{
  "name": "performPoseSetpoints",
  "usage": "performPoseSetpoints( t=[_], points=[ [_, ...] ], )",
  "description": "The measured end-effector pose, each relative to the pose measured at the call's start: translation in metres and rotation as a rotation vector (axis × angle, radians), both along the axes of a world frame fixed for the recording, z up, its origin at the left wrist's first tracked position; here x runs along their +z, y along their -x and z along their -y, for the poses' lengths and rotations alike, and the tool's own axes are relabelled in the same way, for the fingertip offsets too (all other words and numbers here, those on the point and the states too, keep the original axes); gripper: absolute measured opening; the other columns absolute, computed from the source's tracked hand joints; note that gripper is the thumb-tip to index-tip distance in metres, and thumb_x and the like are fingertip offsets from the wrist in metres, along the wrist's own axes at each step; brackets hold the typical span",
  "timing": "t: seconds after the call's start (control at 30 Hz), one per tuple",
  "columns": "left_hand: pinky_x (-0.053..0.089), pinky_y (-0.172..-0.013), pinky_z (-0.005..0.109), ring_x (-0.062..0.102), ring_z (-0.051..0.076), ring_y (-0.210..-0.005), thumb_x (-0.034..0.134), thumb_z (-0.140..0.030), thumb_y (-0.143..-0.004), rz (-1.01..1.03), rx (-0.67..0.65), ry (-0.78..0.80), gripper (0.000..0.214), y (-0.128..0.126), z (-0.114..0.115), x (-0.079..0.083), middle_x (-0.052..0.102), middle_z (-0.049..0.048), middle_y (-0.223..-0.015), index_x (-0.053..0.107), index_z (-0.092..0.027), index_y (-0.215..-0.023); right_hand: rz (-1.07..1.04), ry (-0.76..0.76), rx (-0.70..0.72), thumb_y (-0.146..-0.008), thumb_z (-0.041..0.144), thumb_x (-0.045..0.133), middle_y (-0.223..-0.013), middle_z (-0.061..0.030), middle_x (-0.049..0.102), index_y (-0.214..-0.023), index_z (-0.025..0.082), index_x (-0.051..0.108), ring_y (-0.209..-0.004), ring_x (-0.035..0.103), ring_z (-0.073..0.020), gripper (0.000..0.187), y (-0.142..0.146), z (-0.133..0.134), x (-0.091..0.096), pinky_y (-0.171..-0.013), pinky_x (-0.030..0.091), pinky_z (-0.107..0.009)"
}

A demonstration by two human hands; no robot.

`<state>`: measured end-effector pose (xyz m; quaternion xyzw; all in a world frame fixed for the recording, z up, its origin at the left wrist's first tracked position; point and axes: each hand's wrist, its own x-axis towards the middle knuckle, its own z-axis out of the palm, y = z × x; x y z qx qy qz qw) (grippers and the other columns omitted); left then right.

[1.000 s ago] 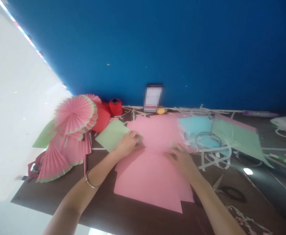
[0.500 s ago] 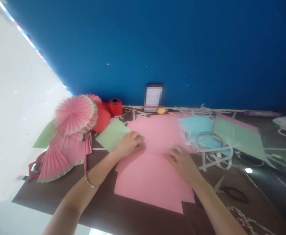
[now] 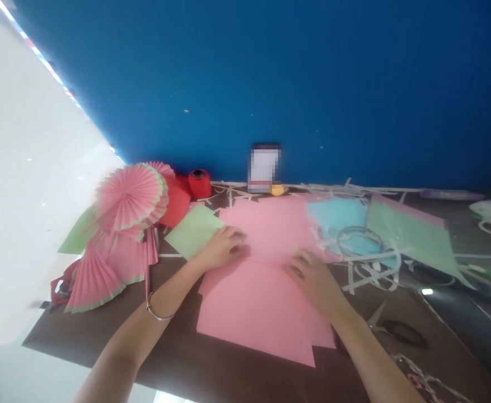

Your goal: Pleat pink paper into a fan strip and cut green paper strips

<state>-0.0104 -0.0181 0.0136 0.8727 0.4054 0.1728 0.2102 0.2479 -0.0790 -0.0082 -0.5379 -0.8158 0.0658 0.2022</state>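
Observation:
Several pink paper sheets [image 3: 257,319] lie overlapping on the brown table in front of me. My left hand [image 3: 225,246] is at the left side of the pink paper, fingers curled over it, closed on its edge. On the right side my right hand [image 3: 308,274] also has bent fingers closed at the paper's edge. Between the hands a nearly level edge or fold runs across the pink paper; the fingertips are partly hidden. A light green sheet [image 3: 192,229] lies just left of my left hand.
Pleated pink paper fans [image 3: 130,196] stand at the left, beside a red tape roll [image 3: 200,183]. A phone-like blurred screen [image 3: 264,168] leans on the blue wall. Right are blue paper [image 3: 337,212], white paper strips [image 3: 371,274], green paper [image 3: 413,238] and scissors [image 3: 396,327].
Both hands stay almost where they were on the pink paper. The whole view has shifted very slightly; nothing else visibly moves.

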Motion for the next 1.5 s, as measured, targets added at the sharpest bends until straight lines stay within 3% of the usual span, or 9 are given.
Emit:
performPoseSetpoints(
  t=[0.3,0.4,0.5,0.63,0.8,1.0,1.13,1.3,1.5],
  points=[
    [0.036,-0.092,0.039,0.045,0.022,-0.108,0.048,-0.038,-0.086,-0.080,-0.037,-0.057,0.025,0.001,0.000,0.004,0.054,0.0057,-0.118,0.059,-0.018,-0.074,-0.004,0.008,0.006,-0.091,0.035,0.037,-0.076,-0.0065,0.053,-0.069,0.020,0.056,-0.074,0.052,-0.0204,0.032,-0.001,0.001,-0.001,-0.069,0.043,-0.035],
    [0.036,-0.090,0.039,0.046,0.023,-0.109,0.049,-0.031,-0.087,-0.138,-0.049,-0.148,0.017,-0.001,0.005,0.006,0.053,0.0077,-0.122,0.059,-0.018,-0.091,0.018,-0.002,-0.007,-0.092,0.037,0.035,-0.076,-0.0066,0.052,-0.068,0.021,0.053,-0.072,0.052,-0.0199,0.034,0.000,0.001,-0.002,-0.068,0.043,-0.034],
    [0.034,-0.093,0.040,0.045,0.023,-0.115,0.042,-0.016,-0.089,-0.183,-0.165,-0.251,0.028,-0.007,0.012,0.008,0.052,0.0062,-0.127,0.053,-0.023,-0.114,0.044,-0.005,-0.035,-0.091,0.039,0.034,-0.075,-0.0065,0.052,-0.067,0.021,0.050,-0.071,0.051,-0.0202,0.035,-0.001,0.001,-0.002,-0.066,0.042,-0.035],
    [0.029,-0.101,0.040,0.043,0.020,-0.120,0.039,-0.014,-0.090,-0.223,-0.334,-0.277,0.030,-0.015,0.019,0.009,0.055,0.0045,-0.125,0.057,-0.025,-0.112,0.072,-0.024,-0.062,-0.090,0.041,0.038,-0.073,-0.0067,0.054,-0.072,0.021,0.052,-0.073,0.053,-0.0221,0.031,0.000,0.001,0.002,-0.067,0.043,-0.036],
    [0.024,-0.105,0.040,0.039,0.018,-0.125,0.040,-0.019,-0.092,-0.219,-0.295,-0.256,0.028,-0.018,0.021,0.004,0.056,0.0009,-0.125,0.059,-0.028,-0.110,0.109,-0.197,-0.023,-0.092,0.029,0.032,-0.108,-0.0152,0.062,-0.107,0.016,0.059,-0.107,0.053,-0.0281,0.034,0.023,0.012,0.009,-0.090,0.040,-0.045],
    [0.026,-0.104,0.039,0.041,0.020,-0.123,0.040,-0.016,-0.091,-0.243,-0.255,-0.285,0.029,-0.013,0.017,-0.002,0.057,-0.0026,-0.125,0.065,-0.028,-0.101,0.240,-0.100,0.130,-0.091,0.039,0.035,-0.136,-0.0122,0.046,-0.136,0.014,0.038,-0.123,0.043,-0.0255,0.052,0.048,0.028,0.005,-0.104,0.030,-0.046],
    [0.027,-0.104,0.041,0.044,0.020,-0.120,0.041,-0.014,-0.089,-0.191,-0.231,-0.292,0.035,-0.007,0.014,-0.004,0.056,-0.0038,-0.127,0.061,-0.034,-0.110,0.242,-0.075,0.094,-0.091,0.041,0.033,-0.138,-0.0100,0.045,-0.138,0.019,0.035,-0.127,0.039,-0.0249,0.052,0.043,0.026,0.001,-0.105,0.026,-0.049],
    [0.026,-0.105,0.043,0.044,0.022,-0.120,0.046,-0.016,-0.084,-0.197,-0.127,-0.296,0.035,-0.007,0.012,-0.009,0.055,0.0018,-0.126,0.061,-0.033,-0.113,0.228,-0.060,0.027,-0.091,0.040,0.033,-0.141,-0.0073,0.041,-0.135,0.022,0.040,-0.130,0.034,-0.0285,0.048,0.042,0.014,0.002,-0.103,0.021,-0.057],
    [0.023,-0.107,0.044,0.044,0.024,-0.120,0.053,-0.023,-0.075,-0.158,-0.113,-0.297,0.039,-0.001,0.012,-0.010,0.055,-0.0018,-0.128,0.060,-0.030,-0.113,0.231,-0.087,-0.003,-0.092,0.038,0.030,-0.137,-0.0093,0.046,-0.137,0.020,0.037,-0.128,0.037,-0.0282,0.050,0.036,0.012,0.000,-0.103,0.023,-0.056]
  ],
)
